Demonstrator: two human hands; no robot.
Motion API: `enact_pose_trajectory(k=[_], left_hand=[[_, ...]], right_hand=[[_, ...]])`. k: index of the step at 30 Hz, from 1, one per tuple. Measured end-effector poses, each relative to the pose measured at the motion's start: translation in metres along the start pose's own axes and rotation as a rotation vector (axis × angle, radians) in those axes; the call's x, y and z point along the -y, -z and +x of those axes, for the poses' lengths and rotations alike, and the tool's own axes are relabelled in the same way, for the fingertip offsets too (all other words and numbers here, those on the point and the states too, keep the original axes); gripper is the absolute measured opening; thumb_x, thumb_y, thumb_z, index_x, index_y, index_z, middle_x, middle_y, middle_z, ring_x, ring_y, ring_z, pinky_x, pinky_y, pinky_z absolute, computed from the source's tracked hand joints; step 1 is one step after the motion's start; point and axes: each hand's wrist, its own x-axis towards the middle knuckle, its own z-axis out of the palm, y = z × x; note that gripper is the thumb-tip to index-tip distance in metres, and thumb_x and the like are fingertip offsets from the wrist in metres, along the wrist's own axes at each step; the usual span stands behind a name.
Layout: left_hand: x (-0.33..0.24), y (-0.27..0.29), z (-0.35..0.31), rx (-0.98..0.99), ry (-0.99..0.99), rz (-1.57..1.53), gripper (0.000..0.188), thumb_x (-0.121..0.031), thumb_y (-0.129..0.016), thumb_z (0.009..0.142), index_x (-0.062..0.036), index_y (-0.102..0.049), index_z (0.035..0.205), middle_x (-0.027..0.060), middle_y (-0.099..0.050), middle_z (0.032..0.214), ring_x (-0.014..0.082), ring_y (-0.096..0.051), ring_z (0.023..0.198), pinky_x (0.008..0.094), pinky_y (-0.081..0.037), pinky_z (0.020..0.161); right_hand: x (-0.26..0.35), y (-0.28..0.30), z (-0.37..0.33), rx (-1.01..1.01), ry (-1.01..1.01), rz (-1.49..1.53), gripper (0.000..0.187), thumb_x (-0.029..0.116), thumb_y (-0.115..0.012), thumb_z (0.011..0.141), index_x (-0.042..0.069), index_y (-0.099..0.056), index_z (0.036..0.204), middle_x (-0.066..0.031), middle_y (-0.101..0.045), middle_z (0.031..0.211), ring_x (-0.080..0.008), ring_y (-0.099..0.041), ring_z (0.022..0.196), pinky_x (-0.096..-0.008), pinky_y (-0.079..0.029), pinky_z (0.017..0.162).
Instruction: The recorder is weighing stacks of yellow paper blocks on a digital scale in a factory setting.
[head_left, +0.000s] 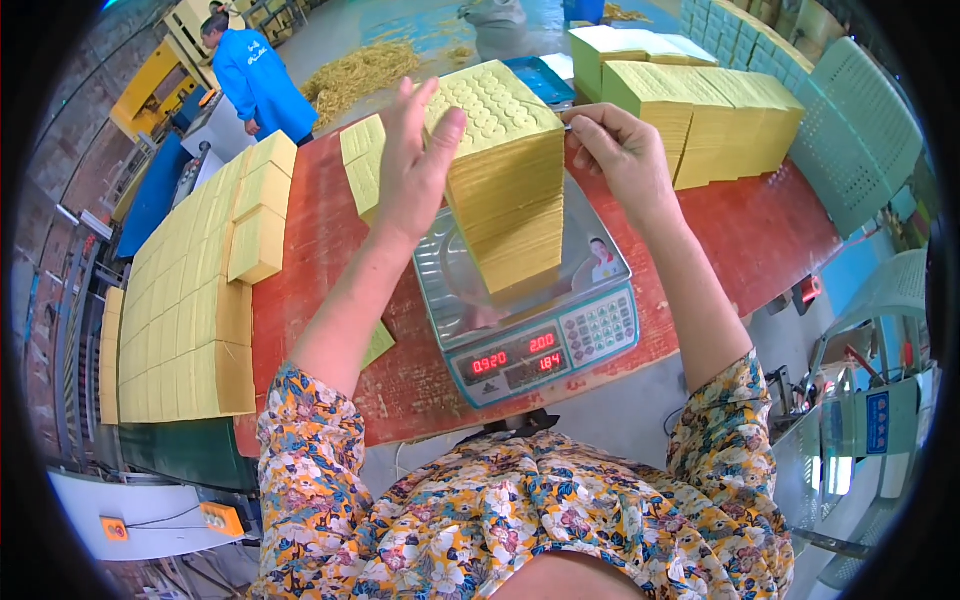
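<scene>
A tall stack of yellow paper sheets (508, 190), its top stamped with rows of round patterns, stands on the clear-covered pan of a digital scale (460, 345). The scale's red digits are lit. My left hand (415, 165) is open at the stack's upper left side, thumb and fingers spread; whether the palm touches the paper is hard to tell. By the stack's upper right corner, my right hand (625, 155) is closed in a pinch. A small dark bit shows at its fingertips, too small to name.
The red table (310, 290) carries a small yellow stack (363, 165) behind my left arm and larger stacks (710, 115) at the back right. Many yellow bundles (185, 310) line the left side. Green perforated chairs (860, 130) stand right. A person in blue (262, 80) stands far left.
</scene>
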Motion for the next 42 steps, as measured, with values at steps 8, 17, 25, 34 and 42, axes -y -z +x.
enact_pose_trajectory(k=[8,17,25,34,42], left_hand=[[0.049,-0.011,-0.018,-0.134,-0.339,0.251,0.034,-0.025,-0.062,0.094,-0.0014,-0.056,0.117,0.0209,-0.048,0.127,0.0404,-0.038,0.131,0.0472,-0.028,0.112],[0.028,0.001,-0.04,-0.136,-0.18,0.284,0.072,-0.051,-0.064,0.088,0.0023,-0.046,0.132,0.0413,-0.024,0.145,0.0535,-0.024,0.138,0.0524,-0.025,0.113],[0.031,0.002,-0.045,-0.08,-0.229,0.273,0.07,-0.037,-0.07,0.087,-0.0011,-0.038,0.137,0.0383,-0.022,0.147,0.0534,-0.025,0.138,0.0523,-0.028,0.113],[0.029,0.004,-0.046,-0.056,-0.227,0.295,0.063,-0.034,-0.069,0.088,-0.0007,-0.04,0.133,0.0382,-0.023,0.147,0.0543,-0.024,0.138,0.0531,-0.029,0.112],[-0.003,0.037,-0.076,-0.108,-0.248,0.337,0.081,-0.03,-0.073,0.085,-0.0049,-0.028,0.147,0.0319,-0.013,0.154,0.0485,-0.019,0.143,0.052,-0.024,0.115]], right_hand=[[-0.014,-0.017,-0.009,0.03,0.071,-0.07,0.016,0.01,-0.059,0.095,-0.001,-0.067,0.104,0.0008,-0.06,0.08,-0.0055,-0.052,0.068,-0.0211,-0.042,0.059],[-0.033,-0.024,-0.006,0.029,0.191,-0.055,0.018,0.006,-0.057,0.096,0.0,-0.067,0.11,0.0004,-0.061,0.083,-0.0054,-0.053,0.07,-0.0199,-0.042,0.063],[-0.04,-0.019,0.001,0.046,0.214,-0.072,0.019,0.005,-0.059,0.095,0.001,-0.068,0.111,0.0011,-0.061,0.08,-0.0044,-0.052,0.069,-0.0192,-0.042,0.062],[-0.032,-0.022,-0.004,0.054,0.242,-0.149,0.02,0.002,-0.055,0.096,0.0,-0.067,0.112,0.0009,-0.059,0.084,-0.0045,-0.05,0.073,-0.0193,-0.042,0.064],[-0.033,-0.021,-0.039,-0.128,0.311,-0.115,0.022,0.005,-0.051,0.098,-0.001,-0.065,0.114,-0.0019,-0.057,0.085,-0.0087,-0.049,0.074,-0.0232,-0.041,0.068]])
